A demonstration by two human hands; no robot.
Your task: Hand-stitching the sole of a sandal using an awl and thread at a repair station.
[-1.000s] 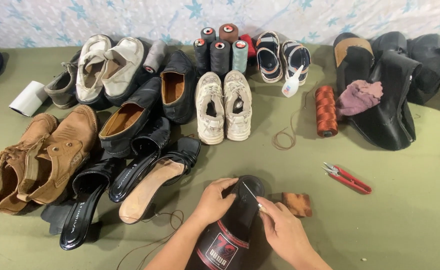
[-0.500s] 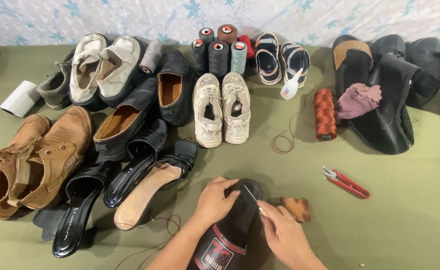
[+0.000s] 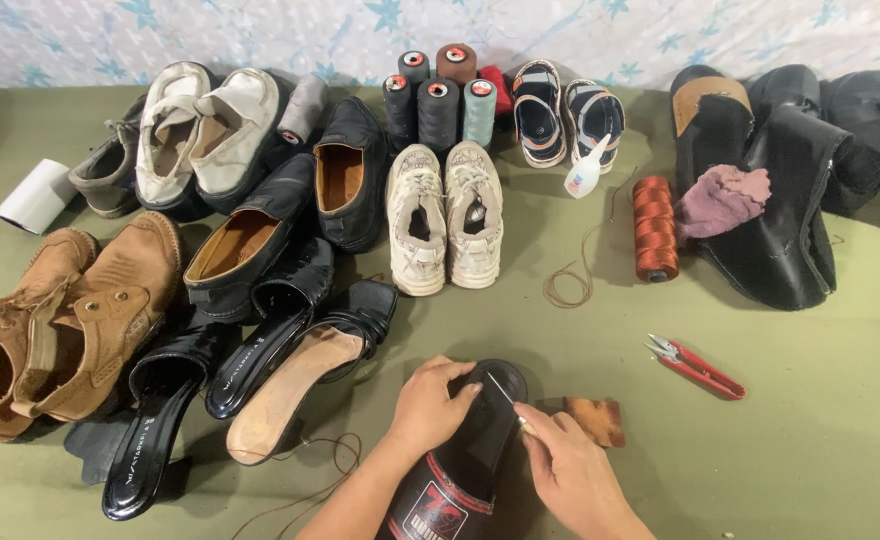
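Left hand [image 3: 430, 405] gripping black sandal [image 3: 475, 440], red-white label at heel; right hand [image 3: 570, 470] pinching needle [image 3: 505, 392]

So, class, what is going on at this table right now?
A person works on a black shoe lying on the green table. The left hand grips its toe end, while the right hand holds a thin needle against it. Red snips, an orange thread spool and rows of other shoes lie around.

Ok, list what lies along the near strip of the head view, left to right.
Black heeled sandal → left hand → black sandal being held → right hand → brown leather scrap → red thread snips.
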